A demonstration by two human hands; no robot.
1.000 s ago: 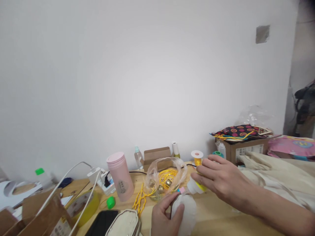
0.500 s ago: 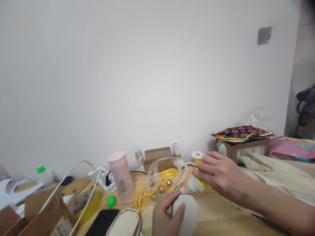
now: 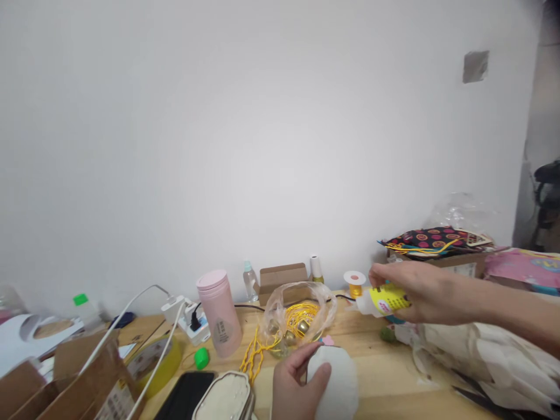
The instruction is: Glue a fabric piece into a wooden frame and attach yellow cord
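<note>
My left hand (image 3: 298, 382) grips a white flat piece with rounded corners and a dark edge (image 3: 336, 382), thumb on its face and fingers behind. To the right and higher, my right hand (image 3: 405, 286) is wrapped round a squeeze bottle (image 3: 387, 300) with a yellow label. The bottle lies almost level, its whitish nozzle end pointing left, apart from the white piece. Beyond my left hand, a clear plastic bag (image 3: 271, 315) holds yellow cord (image 3: 301, 315) and brass-coloured bells. Left of that hand is a stack of cream pieces with scalloped edges (image 3: 223, 396).
A pink tumbler (image 3: 220, 315) stands beside a power strip (image 3: 195, 326). A phone (image 3: 186, 396), a green cap (image 3: 201, 358), yellow tape (image 3: 160, 364) and a cardboard box (image 3: 87, 379) are at left. Cream fabric (image 3: 481, 356) and black scissors-like blades (image 3: 485, 399) lie at right. An orange thread spool (image 3: 355, 287) stands behind.
My right hand has moved right, away from the white piece, and the bottle has turned from nozzle-down to nearly level. My left hand keeps its hold. The view has shifted slightly.
</note>
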